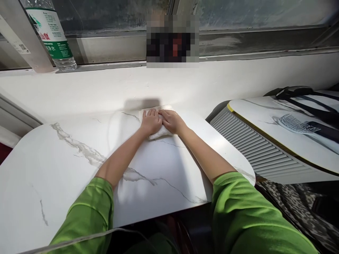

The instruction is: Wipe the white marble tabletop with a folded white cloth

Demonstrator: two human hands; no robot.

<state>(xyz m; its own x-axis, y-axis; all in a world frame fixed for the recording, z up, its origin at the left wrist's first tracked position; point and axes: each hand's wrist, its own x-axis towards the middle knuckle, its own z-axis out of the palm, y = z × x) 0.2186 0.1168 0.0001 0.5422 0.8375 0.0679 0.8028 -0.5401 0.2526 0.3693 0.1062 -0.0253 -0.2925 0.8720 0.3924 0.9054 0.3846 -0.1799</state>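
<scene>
A folded white cloth lies on the white marble-patterned table, near its far edge by the wall. My left hand presses on the cloth's left part, its fingers pointing away from me and closed on the fabric. Beside it, touching, my right hand grips the right part, fingers angled over towards the left hand. Both arms reach straight forward in green sleeves. The palms hide much of the cloth.
A water bottle and a tall translucent container stand on the window ledge at the left. To the right, a ribbed-sided cabinet carries a hairbrush and black straps. A pale cable crosses the lower foreground.
</scene>
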